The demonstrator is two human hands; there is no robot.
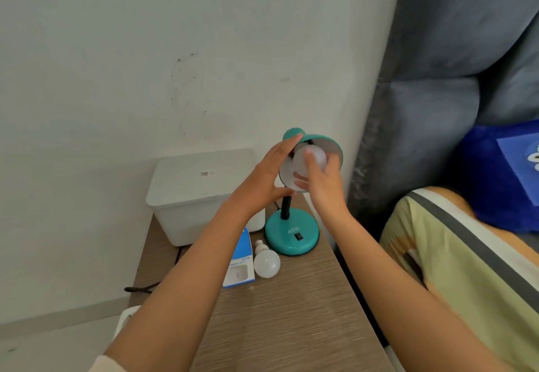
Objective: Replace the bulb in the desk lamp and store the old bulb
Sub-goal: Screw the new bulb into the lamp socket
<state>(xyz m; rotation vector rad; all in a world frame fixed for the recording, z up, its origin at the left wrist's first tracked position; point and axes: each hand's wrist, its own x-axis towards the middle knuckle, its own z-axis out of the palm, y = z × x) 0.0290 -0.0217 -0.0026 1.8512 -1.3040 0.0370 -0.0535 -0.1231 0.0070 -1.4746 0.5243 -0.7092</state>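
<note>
1. Your left hand (267, 179) is open and curved around the outside of the green shade (318, 144) of the desk lamp (291, 233). It steadies the shade and grips nothing else.
2. Your right hand (323, 179) is closed loosely around the white bulb (309, 158) that sits inside the shade, with the fingertips (307, 155) on the glass.
3. The step in hand is turning this bulb in the socket. The socket is hidden by the bulb, so I cannot tell if you are screwing it in or out.
4. A second bulb (266, 262) lies on the wooden table (291, 313), just beside the lamp base and next to the blue carton (240, 260).
5. A white bin (201, 196) stands behind them, against the wall.
6. The next move calls for a light, even twist, while the left hand keeps the shade from turning with it.
</note>
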